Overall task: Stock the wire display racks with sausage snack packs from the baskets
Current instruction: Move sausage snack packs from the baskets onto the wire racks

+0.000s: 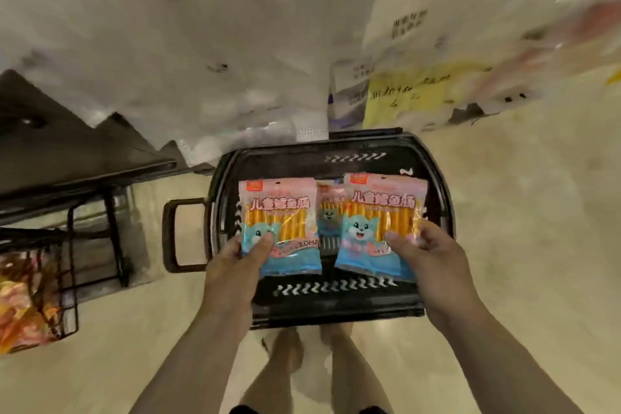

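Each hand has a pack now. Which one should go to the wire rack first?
Left, probably. The left hand pinches the left pack on the side where the wire rack stands; the right hand, holding the right pack, would have to cross the body.

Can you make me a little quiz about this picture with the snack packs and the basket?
1. True or false: the left hand grips the left pack and the right hand grips the right pack.
2. Fill in: the basket under the hands is coloured ____.
3. Where does the wire rack stand? A) at the person's left B) at the person's right C) between the feet.
Key: 1 true; 2 black; 3 A.
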